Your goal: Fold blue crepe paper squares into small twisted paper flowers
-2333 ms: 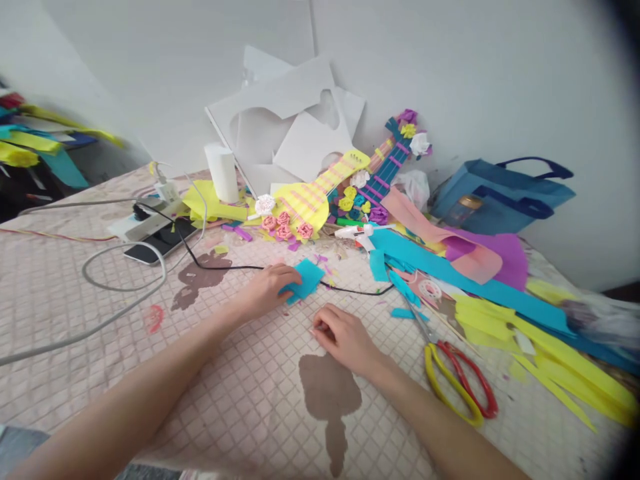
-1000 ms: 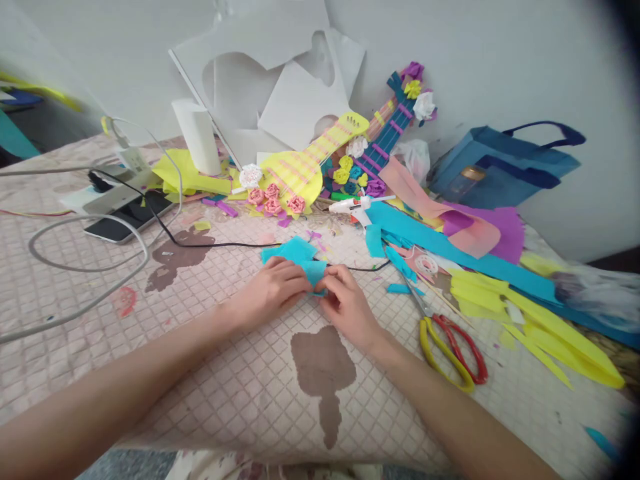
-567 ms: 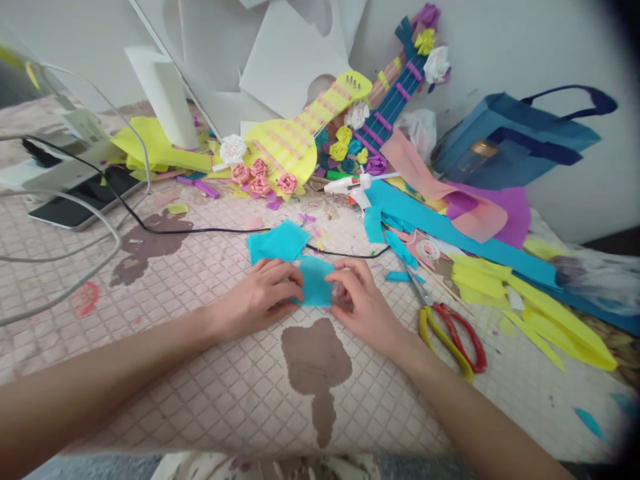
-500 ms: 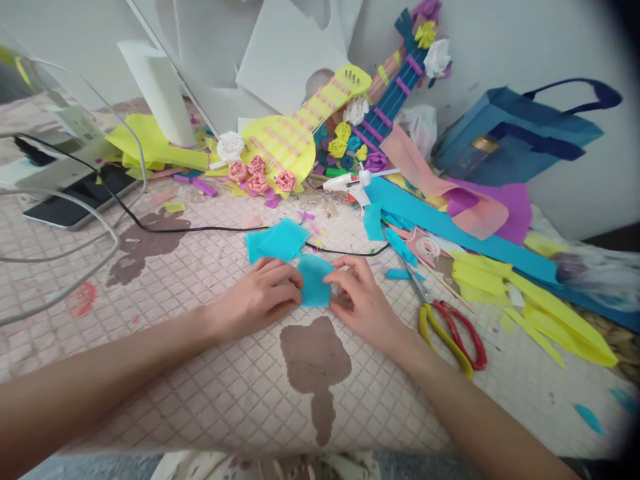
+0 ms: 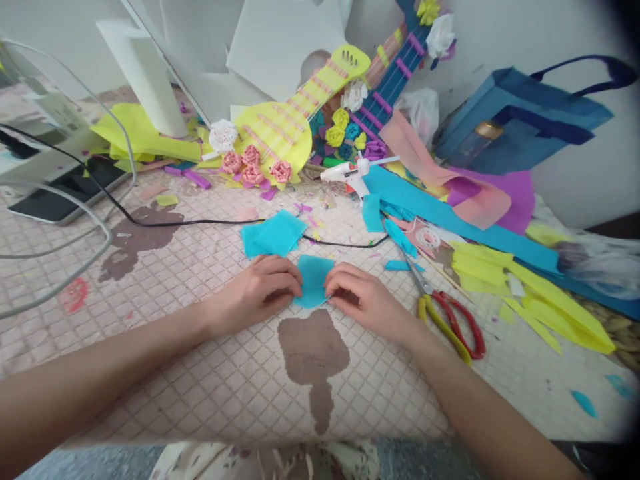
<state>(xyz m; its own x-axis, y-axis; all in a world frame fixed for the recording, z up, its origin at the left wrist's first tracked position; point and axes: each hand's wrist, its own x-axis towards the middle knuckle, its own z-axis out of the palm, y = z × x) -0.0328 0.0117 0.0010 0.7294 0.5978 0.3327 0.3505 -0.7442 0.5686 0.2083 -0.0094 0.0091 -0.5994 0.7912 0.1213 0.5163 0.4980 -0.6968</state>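
A small blue square of crepe paper (image 5: 313, 279) lies on the table between my two hands. My left hand (image 5: 263, 288) rests closed at its left edge, fingertips pinching it there. At the lower right edge, my right hand (image 5: 361, 299) has thumb and fingers pressed together on the paper. A thin light tip shows at those fingertips; what it is I cannot make out. Just behind, more blue crepe paper squares (image 5: 275, 233) lie overlapped beside a black cord. Scissors (image 5: 447, 321) with one yellow and one red handle lie right of my right hand.
A white glue gun (image 5: 345, 175) lies behind, near a yellow paper guitar (image 5: 283, 130) with pink roses. Blue crepe strips (image 5: 465, 227) and yellow ones (image 5: 555, 310) spread at the right. A blue bag (image 5: 525, 127) stands at the back. A phone (image 5: 65, 192) and cables lie left.
My left hand has taken one blue square from the pile towards me, and my right hand has joined it. The right fingers have closed at the paper's lower right edge. The view has tilted down.
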